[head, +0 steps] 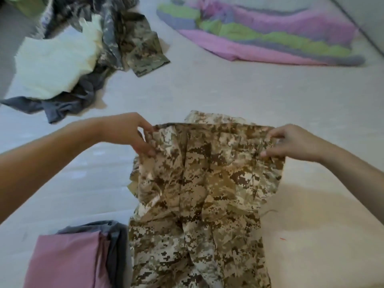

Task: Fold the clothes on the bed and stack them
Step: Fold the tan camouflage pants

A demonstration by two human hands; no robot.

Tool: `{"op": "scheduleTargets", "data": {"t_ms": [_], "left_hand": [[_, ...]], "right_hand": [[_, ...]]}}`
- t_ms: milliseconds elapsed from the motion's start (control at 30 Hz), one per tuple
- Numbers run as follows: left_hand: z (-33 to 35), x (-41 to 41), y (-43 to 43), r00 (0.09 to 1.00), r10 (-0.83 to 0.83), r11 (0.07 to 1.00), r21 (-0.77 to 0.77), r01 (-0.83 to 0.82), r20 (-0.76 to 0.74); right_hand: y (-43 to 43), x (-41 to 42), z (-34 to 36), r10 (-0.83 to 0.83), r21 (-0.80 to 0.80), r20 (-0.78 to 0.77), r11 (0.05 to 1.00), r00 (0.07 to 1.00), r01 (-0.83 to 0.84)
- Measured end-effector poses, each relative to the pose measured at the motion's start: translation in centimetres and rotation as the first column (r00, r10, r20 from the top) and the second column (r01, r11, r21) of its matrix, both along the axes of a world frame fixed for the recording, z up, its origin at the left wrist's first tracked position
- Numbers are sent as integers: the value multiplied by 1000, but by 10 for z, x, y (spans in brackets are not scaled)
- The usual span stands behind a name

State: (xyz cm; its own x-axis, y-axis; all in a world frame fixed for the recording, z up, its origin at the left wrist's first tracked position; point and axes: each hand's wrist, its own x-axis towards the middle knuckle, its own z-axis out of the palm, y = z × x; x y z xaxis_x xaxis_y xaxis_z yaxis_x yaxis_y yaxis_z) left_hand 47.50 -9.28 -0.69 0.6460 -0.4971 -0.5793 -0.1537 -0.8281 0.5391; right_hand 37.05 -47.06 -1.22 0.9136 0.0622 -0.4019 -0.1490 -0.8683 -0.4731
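A tan and brown camouflage garment (pixel 203 194) is stretched out in front of me above the white bed (pixel 270 96), its lower part running out of view at the bottom. My left hand (pixel 133 134) pinches its top left corner. My right hand (pixel 291 142) pinches its top right corner. A folded stack (pixel 70 260) with a pink piece on top and grey pieces beneath lies at the lower left, touching the garment's left edge.
An unfolded heap lies at the upper left: a cream garment (pixel 54 63), a grey one (pixel 62 104) and green-grey camouflage pieces (pixel 135 42). A pink, green and lilac striped blanket (pixel 259 36) is spread at the top right. Bare white sheet lies between them.
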Motion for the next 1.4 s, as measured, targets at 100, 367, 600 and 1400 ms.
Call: {"op": "scheduleTargets", "data": {"t_ms": [100, 367, 600, 1400], "left_hand": [[59, -36, 22, 970, -146, 983, 135, 121, 196], [287, -121, 46, 882, -191, 982, 69, 179, 432], [478, -194, 65, 896, -402, 915, 42, 402, 191], [556, -245, 91, 610, -45, 912, -216, 348, 791]], "right_hand": [[1, -49, 74, 87, 26, 41, 996, 995, -88], [13, -136, 290, 55, 117, 178, 990, 982, -77], [50, -204, 450, 284, -47, 95, 959, 954, -281], [89, -243, 551, 272, -303, 559, 946, 784, -112]]}}
